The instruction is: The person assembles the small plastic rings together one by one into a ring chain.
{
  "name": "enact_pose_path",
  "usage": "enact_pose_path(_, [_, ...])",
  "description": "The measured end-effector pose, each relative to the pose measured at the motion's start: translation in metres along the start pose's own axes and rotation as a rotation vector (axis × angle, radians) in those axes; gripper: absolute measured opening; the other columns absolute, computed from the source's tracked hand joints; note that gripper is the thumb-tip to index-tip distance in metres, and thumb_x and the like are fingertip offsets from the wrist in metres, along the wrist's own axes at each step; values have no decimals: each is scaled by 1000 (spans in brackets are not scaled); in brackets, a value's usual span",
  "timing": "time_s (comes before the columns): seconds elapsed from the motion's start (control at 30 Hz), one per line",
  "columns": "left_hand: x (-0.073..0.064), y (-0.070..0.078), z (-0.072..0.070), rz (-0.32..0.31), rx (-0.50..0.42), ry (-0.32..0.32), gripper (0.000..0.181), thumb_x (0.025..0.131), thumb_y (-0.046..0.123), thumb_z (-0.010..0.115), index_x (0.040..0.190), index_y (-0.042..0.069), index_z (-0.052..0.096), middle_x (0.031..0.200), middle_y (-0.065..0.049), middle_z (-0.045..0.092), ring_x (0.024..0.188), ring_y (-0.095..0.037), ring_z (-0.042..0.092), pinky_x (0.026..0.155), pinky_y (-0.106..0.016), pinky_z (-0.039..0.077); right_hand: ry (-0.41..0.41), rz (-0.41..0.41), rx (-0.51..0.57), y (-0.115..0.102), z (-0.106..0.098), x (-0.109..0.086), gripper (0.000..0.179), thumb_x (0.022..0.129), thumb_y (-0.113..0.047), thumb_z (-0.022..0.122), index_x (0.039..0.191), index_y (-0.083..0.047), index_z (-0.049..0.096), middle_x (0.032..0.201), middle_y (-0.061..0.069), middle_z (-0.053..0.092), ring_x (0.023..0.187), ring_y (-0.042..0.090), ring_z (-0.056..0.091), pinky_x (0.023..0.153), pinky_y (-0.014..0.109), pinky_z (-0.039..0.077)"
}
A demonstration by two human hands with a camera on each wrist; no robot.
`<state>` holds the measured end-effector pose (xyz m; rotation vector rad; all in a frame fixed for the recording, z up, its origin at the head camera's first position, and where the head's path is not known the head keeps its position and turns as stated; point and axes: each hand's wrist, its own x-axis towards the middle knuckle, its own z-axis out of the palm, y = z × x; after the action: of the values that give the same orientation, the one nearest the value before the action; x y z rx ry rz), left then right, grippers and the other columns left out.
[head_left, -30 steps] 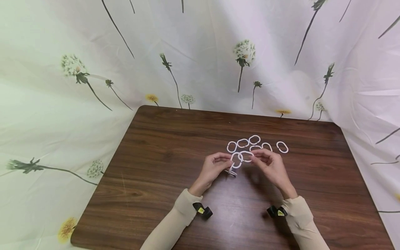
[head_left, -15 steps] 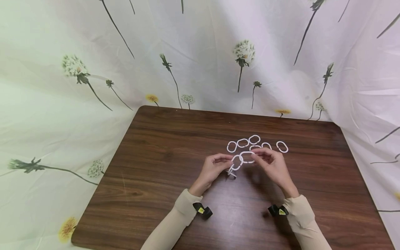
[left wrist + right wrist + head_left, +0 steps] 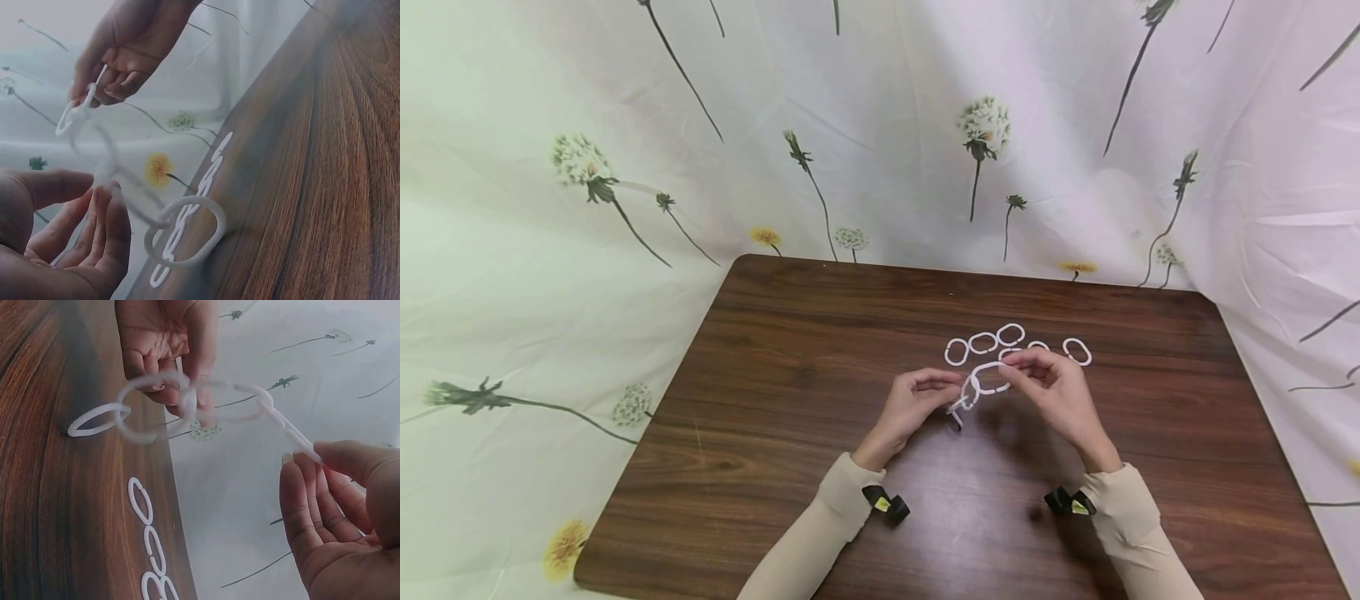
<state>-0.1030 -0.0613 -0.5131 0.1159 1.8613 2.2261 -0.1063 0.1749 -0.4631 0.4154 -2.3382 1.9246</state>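
A short chain of white oval plastic rings is stretched above the table between the two hands. My right hand (image 3: 1056,404) pinches the end ring (image 3: 294,434) between thumb and fingers. At the chain's middle, my left hand (image 3: 910,410) pinches a link with thumb and fingertips. The links between the hands are blurred in both wrist views. Past the left fingertips dangles the other end ring (image 3: 194,200), low over the tabletop. Each ring has a small gap in its side.
Several loose white rings (image 3: 947,353) lie in a loose row behind the hands, and one ring (image 3: 1085,345) lies apart to the right. The dark wooden table (image 3: 775,375) ends at a hanging flower-print cloth (image 3: 895,167).
The links by the left fingers have turned from face-on to nearly edge-on, and the dangling end has swung. The right hand's ring has tilted slightly, while both hands remain nearly in place.
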Motion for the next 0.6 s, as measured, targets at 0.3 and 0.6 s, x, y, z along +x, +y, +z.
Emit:
enact_pose_path(0.3, [1,7,-2,12,2,-6,28,94,-2,73,119,-13,69,109,-29,75,84,-9,75,93,-48,63,-31,17,7,-3,1,0,13,93,3,74,105,9,72,87,-1,76,71,9,73,65,28,63])
enact_pose_path(0.6, [0,18,5,19,-18,-62,28,96,0,71,120,-14,68,102,-21,77,84,-10,75,95,-58,59,-66,41,3,3,4,0,13,95,2,71,104,11,71,88,-14,75,67,8,71,63,25,62])
